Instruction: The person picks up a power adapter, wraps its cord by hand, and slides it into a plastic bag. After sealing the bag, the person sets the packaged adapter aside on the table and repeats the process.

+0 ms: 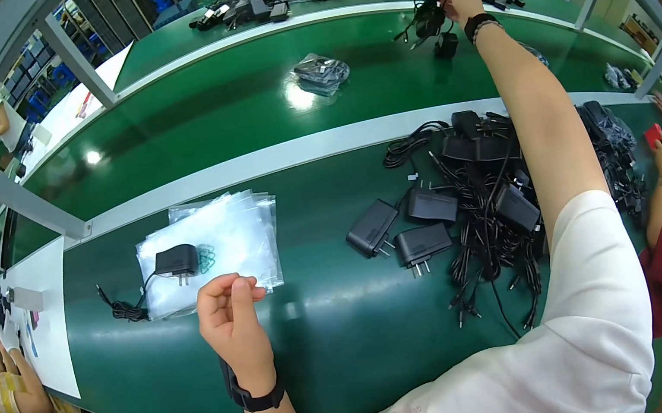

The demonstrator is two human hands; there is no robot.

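Observation:
My right hand reaches across to the far side, its fingers closed around black power adapters whose cords dangle below. Those adapters hang just in front of a far heap of similar ones. My left hand is loosely curled, thumb against fingers, with nothing visible in it. It is just by the near corner of a stack of clear plastic bags. One power adapter rests on the bags, its cord coiled off to their left. A tangled pile of adapters covers the near table under my right arm.
A bagged adapter lies on the green middle strip, bounded by white ledges. Across from me, a person in a light top handles a bag beside adapter heaps. Grey frame posts stand left and right. Other people work on both sides.

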